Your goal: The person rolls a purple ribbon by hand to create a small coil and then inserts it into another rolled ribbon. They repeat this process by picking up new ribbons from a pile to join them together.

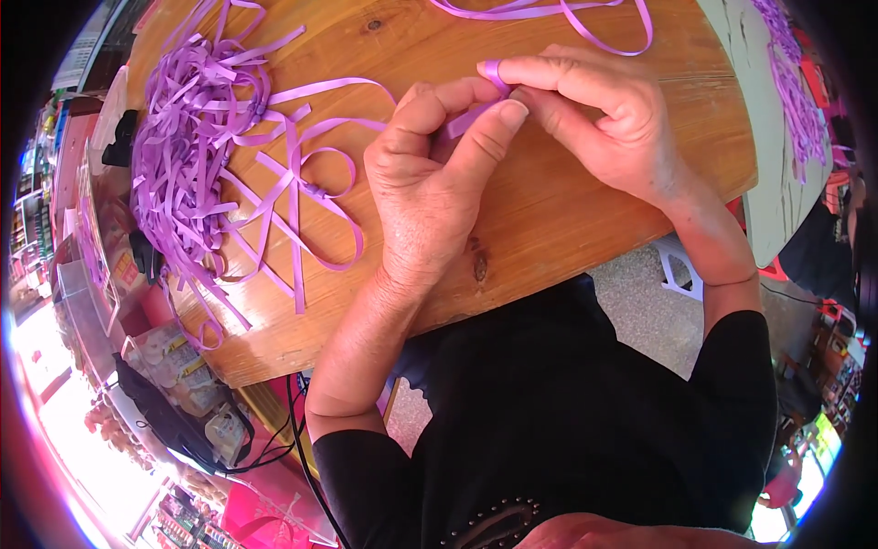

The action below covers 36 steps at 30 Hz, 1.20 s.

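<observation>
Both my hands meet over the wooden table, holding one narrow purple ribbon [472, 120]. My left hand [430, 165] pinches it between thumb and fingers. A loop of the ribbon wraps the index fingertip of my right hand [604, 119], whose thumb tip meets my left thumb and fingers. From my left hand a length of ribbon trails left toward a large heap of knotted purple ribbons [187, 128]. A looped, tied ribbon [315, 192] lies between the heap and my left wrist. What part of the ribbon sits between the fingertips is partly hidden.
The wooden table [567, 238] has a rounded near edge. More loose ribbon [604, 41] curls at the far side. At the right, a pale table [777, 210] bears another purple ribbon bundle [800, 101]. A dark bag [169, 412] and black cables [297, 430] are at the lower left.
</observation>
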Tool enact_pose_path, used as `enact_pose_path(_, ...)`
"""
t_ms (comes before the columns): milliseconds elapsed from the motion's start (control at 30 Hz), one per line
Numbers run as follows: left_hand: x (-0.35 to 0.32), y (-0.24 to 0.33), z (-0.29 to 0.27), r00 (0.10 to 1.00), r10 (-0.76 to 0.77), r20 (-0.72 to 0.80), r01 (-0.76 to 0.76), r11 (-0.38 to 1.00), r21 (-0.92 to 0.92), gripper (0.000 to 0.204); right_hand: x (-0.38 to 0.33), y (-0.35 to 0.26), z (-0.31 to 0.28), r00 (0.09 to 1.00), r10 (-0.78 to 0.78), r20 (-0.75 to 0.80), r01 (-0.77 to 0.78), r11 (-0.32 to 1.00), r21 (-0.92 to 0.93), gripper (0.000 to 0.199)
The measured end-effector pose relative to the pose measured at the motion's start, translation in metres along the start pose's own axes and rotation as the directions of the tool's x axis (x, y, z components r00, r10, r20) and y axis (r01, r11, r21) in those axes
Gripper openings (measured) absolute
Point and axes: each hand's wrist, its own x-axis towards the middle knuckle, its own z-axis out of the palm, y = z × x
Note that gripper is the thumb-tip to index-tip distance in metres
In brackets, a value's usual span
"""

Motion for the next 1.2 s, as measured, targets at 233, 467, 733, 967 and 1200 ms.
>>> enact_pose_path(233,-0.001,0.008,0.002,0.991,-0.113,-0.076,0.114,0.994,0.004,0.011,-0.004,-0.005,0.006,0.999,0.024,-0.031,-0.023,0.999,0.032,0.027)
enact_pose_path(467,-0.002,0.013,0.001,0.968,-0.251,-0.017,0.239,0.939,-0.246,0.008,0.009,-0.020,-0.011,0.919,0.375,0.121,-0.389,0.812,0.436,0.029)
enact_pose_path(733,-0.004,0.017,-0.002,0.975,-0.219,-0.022,0.216,0.970,-0.110,0.010,-0.001,-0.011,-0.004,0.987,0.120,0.109,-0.143,0.960,0.242,0.023)
enact_pose_path(967,-0.001,0.009,-0.004,0.983,-0.162,-0.091,0.169,0.982,0.079,0.012,0.007,-0.018,-0.013,0.965,-0.258,0.052,0.262,0.925,-0.275,0.027)
enact_pose_path(1200,0.003,0.010,-0.009,0.971,-0.229,-0.071,0.231,0.973,0.020,0.015,0.011,-0.011,-0.011,0.920,-0.392,0.034,0.386,0.883,-0.266,0.024)
